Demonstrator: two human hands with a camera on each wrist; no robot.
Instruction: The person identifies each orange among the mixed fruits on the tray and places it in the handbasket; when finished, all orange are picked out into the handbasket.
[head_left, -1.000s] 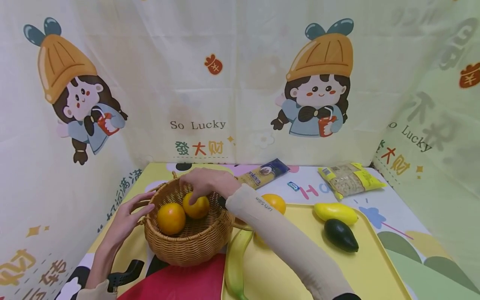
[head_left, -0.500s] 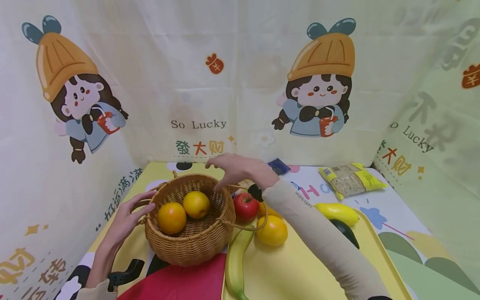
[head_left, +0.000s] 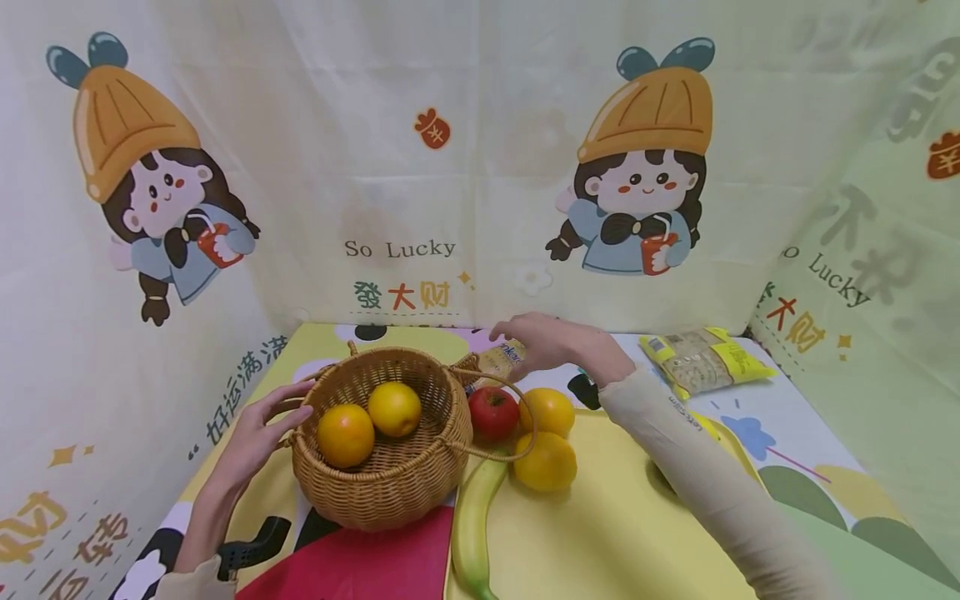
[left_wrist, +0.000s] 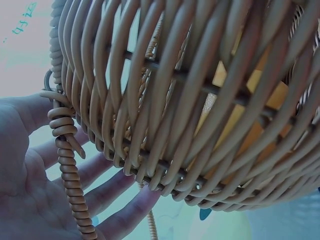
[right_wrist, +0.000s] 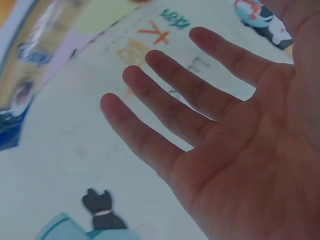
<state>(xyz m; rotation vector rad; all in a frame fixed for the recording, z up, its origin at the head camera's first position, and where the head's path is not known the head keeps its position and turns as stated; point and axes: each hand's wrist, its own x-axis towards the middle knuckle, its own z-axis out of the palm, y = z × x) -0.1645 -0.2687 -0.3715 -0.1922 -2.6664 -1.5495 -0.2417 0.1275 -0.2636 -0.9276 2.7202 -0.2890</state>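
A round wicker basket (head_left: 378,500) stands left of centre in the head view. Inside it lie an orange (head_left: 345,435) and a yellower round fruit (head_left: 394,409). My left hand (head_left: 255,437) rests against the basket's left side. In the left wrist view its extended fingers (left_wrist: 127,215) touch the weave, and a basket handle crosses in front of the palm. My right hand (head_left: 555,342) hovers in the air behind the loose fruit, near a pasta packet (head_left: 501,361) that it partly hides. The right wrist view shows its fingers spread, holding nothing.
Right of the basket sit a round red fruit (head_left: 493,413), an orange (head_left: 549,411), another yellow-orange fruit (head_left: 545,462) and a banana (head_left: 474,533). They lie on or beside a yellow tray (head_left: 585,542). My right sleeve mostly covers a dark fruit (head_left: 662,483). A yellow-edged bag (head_left: 703,360) lies back right.
My right hand has left the yellower fruit in the basket, lifted out and moved right past the rim. The red fruit came into view. My left hand has stayed at the basket.
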